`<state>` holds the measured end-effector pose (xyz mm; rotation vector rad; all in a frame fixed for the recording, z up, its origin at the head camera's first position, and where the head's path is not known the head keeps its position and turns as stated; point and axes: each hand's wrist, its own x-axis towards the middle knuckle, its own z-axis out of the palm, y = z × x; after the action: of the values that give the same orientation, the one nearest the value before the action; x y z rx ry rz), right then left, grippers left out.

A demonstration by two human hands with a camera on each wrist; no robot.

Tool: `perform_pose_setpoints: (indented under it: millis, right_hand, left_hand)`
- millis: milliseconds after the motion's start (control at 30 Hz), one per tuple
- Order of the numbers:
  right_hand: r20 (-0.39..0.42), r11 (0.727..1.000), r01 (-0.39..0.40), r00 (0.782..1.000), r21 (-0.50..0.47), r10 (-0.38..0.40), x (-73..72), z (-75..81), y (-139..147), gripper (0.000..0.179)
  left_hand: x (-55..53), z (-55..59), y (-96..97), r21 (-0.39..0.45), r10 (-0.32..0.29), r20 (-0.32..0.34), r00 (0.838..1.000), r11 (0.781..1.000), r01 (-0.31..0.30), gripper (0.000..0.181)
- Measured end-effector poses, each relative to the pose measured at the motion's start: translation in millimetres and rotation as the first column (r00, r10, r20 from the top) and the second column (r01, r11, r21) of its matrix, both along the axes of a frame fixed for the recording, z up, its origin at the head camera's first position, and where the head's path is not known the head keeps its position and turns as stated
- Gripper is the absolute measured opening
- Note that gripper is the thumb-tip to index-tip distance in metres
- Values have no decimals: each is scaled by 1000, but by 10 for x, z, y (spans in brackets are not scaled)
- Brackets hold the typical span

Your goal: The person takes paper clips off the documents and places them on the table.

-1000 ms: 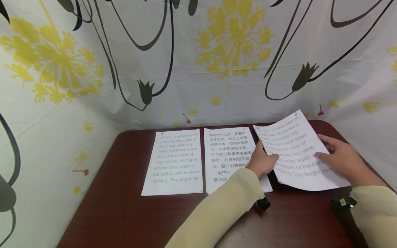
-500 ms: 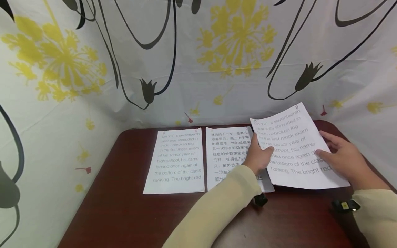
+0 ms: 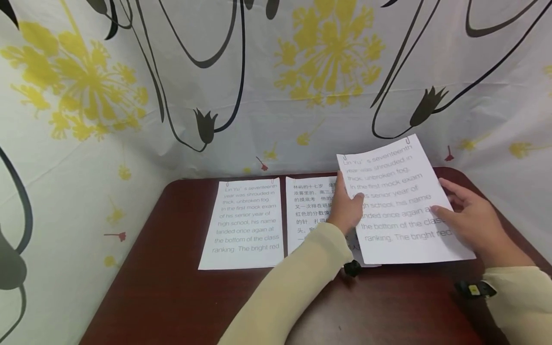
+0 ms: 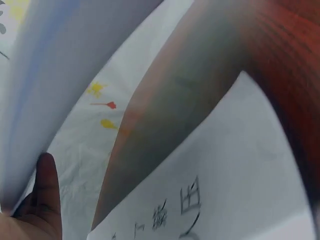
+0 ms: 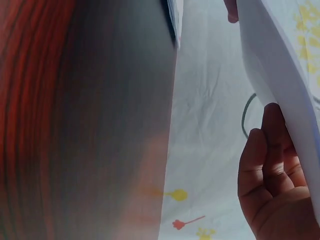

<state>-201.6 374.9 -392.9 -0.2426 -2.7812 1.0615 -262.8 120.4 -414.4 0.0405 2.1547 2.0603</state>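
A stack of paper (image 3: 394, 206) printed with large English text is held raised and tilted, with paper clips at its two top corners. My left hand (image 3: 347, 209) pinches its left edge, thumb over the printed front. On the opposite edge, my right hand (image 3: 474, 225) grips the sheets between thumb and fingers. The right wrist view shows the fingers (image 5: 254, 165) behind the pages. Partly hidden under the raised stack and my left hand lies a stack with Chinese text (image 3: 304, 206). In the left wrist view, a corner of this Chinese page (image 4: 250, 150) shows below.
Another clipped stack with English text (image 3: 243, 225) lies flat at the left of the dark red-brown table (image 3: 172, 287). A white cloth (image 3: 250, 96) with yellow and dark flower prints hangs behind and beside the table.
Both hands have lifted the English stack and shifted it left, so it now covers more of the Chinese page. The left English stack stays in place.
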Motion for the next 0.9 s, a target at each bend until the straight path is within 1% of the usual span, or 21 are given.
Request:
perform_pose_setpoints:
  millis: [100,167,333,433,500,633,700,800,900]
  right_hand:
    - [-15,1000,-11,1000,-14,10,9,2,-45,83]
    - [-24,999,-16,1000,-35,16,16,2,-74,83]
    - [-56,997,-40,998,-72,36,31,4,-188,83]
    - [-96,994,-69,994,-85,60,50,20,-268,81]
    - [-113,991,-86,991,-98,74,66,33,-316,81]
    - [-123,986,-107,988,-130,91,96,52,-408,81]
    - [-134,984,-117,986,-136,99,110,67,-449,81]
    - [-172,979,-142,978,-147,116,129,96,-506,79]
    - [-206,970,-172,969,-173,135,142,122,-563,78]
  left_hand:
    - [-53,-5,-66,-23,12,-28,1000,1000,-12,82]
    - [-86,-9,-120,-7,9,-44,999,1000,-10,82]
    - [-155,-6,-310,82,-10,-86,996,996,18,83]
    - [-184,16,-427,89,-7,-110,994,996,17,84]
    - [-195,45,-495,74,1,-113,994,997,7,84]
    - [-209,114,-615,96,11,-122,992,995,0,85]
    - [-212,150,-668,122,9,-135,991,992,8,85]
    - [-203,206,-738,127,15,-158,987,992,6,86]
    - [-189,255,-782,100,34,-187,982,995,-15,87]
